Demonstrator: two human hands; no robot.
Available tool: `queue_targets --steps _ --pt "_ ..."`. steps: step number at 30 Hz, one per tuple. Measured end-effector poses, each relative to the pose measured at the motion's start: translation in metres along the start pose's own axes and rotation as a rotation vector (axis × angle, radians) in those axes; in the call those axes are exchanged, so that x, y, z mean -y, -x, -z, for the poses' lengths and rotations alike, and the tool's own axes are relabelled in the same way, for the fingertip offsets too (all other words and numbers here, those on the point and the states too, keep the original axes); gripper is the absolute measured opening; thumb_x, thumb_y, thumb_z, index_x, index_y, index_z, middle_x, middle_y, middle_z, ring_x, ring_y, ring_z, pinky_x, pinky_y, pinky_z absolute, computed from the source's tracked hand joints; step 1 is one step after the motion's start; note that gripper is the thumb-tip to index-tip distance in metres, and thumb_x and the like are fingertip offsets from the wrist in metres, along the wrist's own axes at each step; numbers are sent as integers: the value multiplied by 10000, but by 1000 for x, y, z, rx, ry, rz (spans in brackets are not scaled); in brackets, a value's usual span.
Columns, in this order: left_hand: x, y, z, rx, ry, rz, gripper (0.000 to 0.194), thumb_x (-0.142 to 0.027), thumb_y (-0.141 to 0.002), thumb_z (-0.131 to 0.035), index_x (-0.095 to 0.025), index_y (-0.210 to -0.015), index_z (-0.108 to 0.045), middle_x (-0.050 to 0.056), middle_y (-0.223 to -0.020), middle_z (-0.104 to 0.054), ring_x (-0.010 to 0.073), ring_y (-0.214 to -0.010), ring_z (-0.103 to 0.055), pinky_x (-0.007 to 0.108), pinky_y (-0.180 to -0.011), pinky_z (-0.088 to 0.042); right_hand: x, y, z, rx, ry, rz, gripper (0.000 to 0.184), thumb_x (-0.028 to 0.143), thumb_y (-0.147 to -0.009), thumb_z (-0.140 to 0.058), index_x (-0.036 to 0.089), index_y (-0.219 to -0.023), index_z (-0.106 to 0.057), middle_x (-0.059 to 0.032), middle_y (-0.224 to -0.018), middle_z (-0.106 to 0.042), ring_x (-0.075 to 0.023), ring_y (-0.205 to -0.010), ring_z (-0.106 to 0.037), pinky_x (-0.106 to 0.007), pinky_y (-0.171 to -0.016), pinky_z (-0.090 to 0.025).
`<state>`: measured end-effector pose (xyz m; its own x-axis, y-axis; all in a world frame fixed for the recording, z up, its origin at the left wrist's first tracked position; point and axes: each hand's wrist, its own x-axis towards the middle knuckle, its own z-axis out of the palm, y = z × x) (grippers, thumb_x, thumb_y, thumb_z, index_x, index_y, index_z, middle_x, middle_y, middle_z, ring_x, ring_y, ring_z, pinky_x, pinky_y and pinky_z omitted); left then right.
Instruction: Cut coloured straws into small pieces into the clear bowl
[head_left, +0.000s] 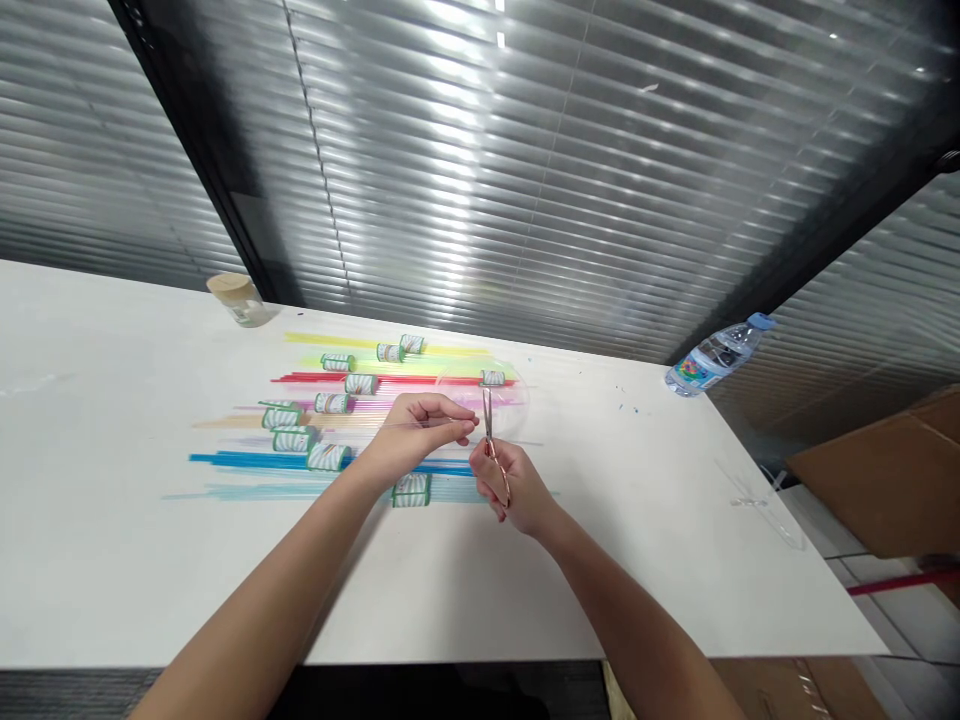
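My right hand (510, 485) grips a pair of rose-gold scissors (489, 425) by the handles, with the blades pointing up and away from me. Just left of the blades, the thumb and fingers of my left hand (427, 425) are pinched on what looks like a thin, pale strip, too fine to make out clearly. Beneath both hands lie bundles of long thin coloured strips: dark blue (244, 460), light blue (247, 492), red (307, 378) and yellow (330, 340) among them. Green-and-white paper labels (411, 491) wrap around the bundles.
A glass jar with a wooden lid (238, 298) stands at the back left. A water bottle with a blue cap (716, 357) is at the back right. Clear plastic pieces (757, 503) lie near the right edge of the white table (645, 560). Beyond that edge is a cardboard box (877, 475).
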<state>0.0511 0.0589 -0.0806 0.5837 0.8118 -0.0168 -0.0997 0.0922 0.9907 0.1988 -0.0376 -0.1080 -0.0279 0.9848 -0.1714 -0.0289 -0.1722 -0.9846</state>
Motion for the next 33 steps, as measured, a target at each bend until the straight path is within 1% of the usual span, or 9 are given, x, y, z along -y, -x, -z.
queue_targets --steps 5,11,16,19,22,25,29,31,33 --pt "0 0 0 -6 -16 -5 204 -296 -644 -846 -155 -764 -761 63 -742 -723 166 -677 -670 282 -648 -559 -2 -1 1 -6 7 1 554 703 -784 -632 203 -702 -407 81 -531 -355 -53 -426 -266 -200 -366 -248" --pt "-1 -1 -1 -41 -27 -4 225 -320 -632 -851 -157 -751 -750 64 -756 -725 166 -661 -664 283 -628 -554 -5 -3 0 -22 23 -10 554 671 -798 -643 209 -670 -366 83 -485 -384 -50 -394 -278 -201 -362 -240" --pt "1 -1 0 -77 -53 -43 259 -366 -656 -837 -152 -769 -746 66 -762 -726 159 -627 -651 292 -629 -547 -5 -3 1 -9 -16 -19 558 720 -804 -591 217 -687 -379 90 -461 -374 -56 -347 -268 -208 -316 -244" --pt "2 -2 2 -97 -40 -45 262 -381 -680 -826 -158 -784 -737 61 -755 -726 175 -672 -673 306 -679 -554 -3 -1 2 18 -38 20 561 744 -799 -571 217 -725 -395 98 -462 -372 -53 -340 -257 -203 -318 -249" --pt "2 -1 3 -91 -23 -34 251 -384 -705 -812 -166 -790 -723 58 -735 -724 197 -759 -696 313 -727 -553 -1 1 2 81 -47 62 549 734 -811 -565 215 -742 -399 101 -458 -368 -52 -345 -269 -197 -338 -249" --pt "4 -1 3 -78 -23 -24 245 -381 -710 -809 -169 -786 -713 54 -692 -711 215 -800 -703 311 -726 -543 -2 2 1 137 -49 92 535 716 -824 -567 213 -747 -405 97 -467 -368 -54 -357 -281 -197 -357 -243" --pt "7 -2 5 -50 1 -13 246 -393 -723 -800 -175 -775 -699 44 -621 -679 225 -838 -702 296 -712 -525 -5 2 0 143 -52 137 531 714 -841 -547 212 -742 -404 97 -458 -343 -58 -370 -273 -204 -381 -246" --pt "9 -3 6 -39 34 -8 248 -394 -720 -804 -178 -776 -698 35 -603 -667 209 -800 -697 283 -702 -516 -5 2 1 136 -53 155 527 710 -853 -534 212 -740 -404 97 -455 -337 -60 -374 -270 -208 -390 -251" --pt "9 -3 7 -29 66 -4 245 -388 -716 -809 -176 -772 -700 29 -621 -673 171 -707 -678 272 -694 -510 -4 2 3 149 -52 149 526 706 -850 -542 212 -732 -400 96 -458 -335 -60 -377 -269 -210 -392 -253"
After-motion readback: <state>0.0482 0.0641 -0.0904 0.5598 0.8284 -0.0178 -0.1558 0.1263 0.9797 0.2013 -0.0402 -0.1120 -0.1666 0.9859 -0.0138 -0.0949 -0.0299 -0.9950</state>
